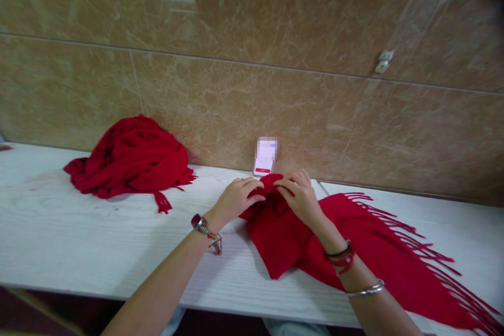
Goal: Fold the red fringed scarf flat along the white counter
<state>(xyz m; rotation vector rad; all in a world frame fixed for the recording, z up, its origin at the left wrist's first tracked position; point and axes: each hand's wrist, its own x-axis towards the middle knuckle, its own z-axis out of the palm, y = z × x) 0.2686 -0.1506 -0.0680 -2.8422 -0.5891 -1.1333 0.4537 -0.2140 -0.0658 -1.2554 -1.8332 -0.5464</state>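
A red fringed scarf (378, 252) lies across the right side of the white table, its tassels fanned out to the right. Its left end is bunched up under my hands. My left hand (239, 198) pinches the bunched cloth from the left, thumb and fingers on the fabric. From the right, my right hand (301, 197) grips the same bunch between thumb and fingertips, close to my left hand. Part of the gathered cloth is hidden behind the fingers.
A second red scarf (137, 157) sits heaped at the left, against the marble-look wall (236, 105). A phone (263, 163) with a lit screen leans on that wall behind my hands. The white table (129, 247) has its front edge near my lap. A small white fitting (384, 61) is on the wall.
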